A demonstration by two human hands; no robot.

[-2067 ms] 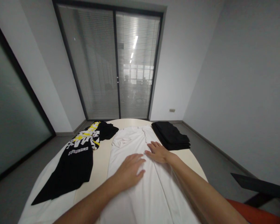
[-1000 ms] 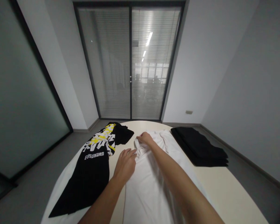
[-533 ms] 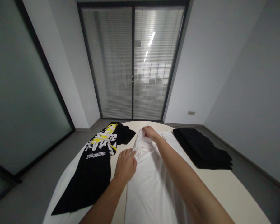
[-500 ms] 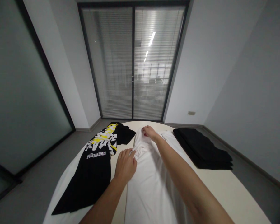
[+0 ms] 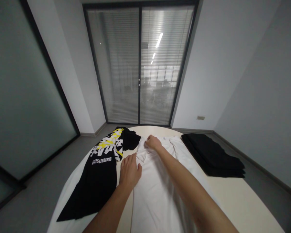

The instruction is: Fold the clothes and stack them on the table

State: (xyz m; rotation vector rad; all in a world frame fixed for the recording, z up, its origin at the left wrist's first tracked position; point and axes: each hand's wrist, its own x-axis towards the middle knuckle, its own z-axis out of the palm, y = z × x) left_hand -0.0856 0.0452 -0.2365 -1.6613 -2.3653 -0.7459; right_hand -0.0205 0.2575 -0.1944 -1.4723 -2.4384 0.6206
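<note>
A white garment (image 5: 155, 184), probably a T-shirt, lies lengthwise on the table in front of me, its left side folded in and its far part wrinkled. At its left edge rests my left hand (image 5: 130, 171), fingers stretched forward and thumb apart, touching the cloth. Farther off, my right hand (image 5: 152, 142) has its fingers curled down on the far left part of the garment, pinching the fabric; the fingertips are partly hidden. My right forearm passes over the cloth.
A black T-shirt (image 5: 99, 184) with white and yellow print lies spread on the left side of the round-edged cream table (image 5: 240, 200). On the right sits a stack of folded black cloth (image 5: 210, 155). Behind the table stand a glass door with blinds (image 5: 139, 64) and grey walls.
My right hand has come slightly nearer and left, its fingers now lower on the cloth. The fabric beside my left hand is less bunched, and the left hand has barely moved.
</note>
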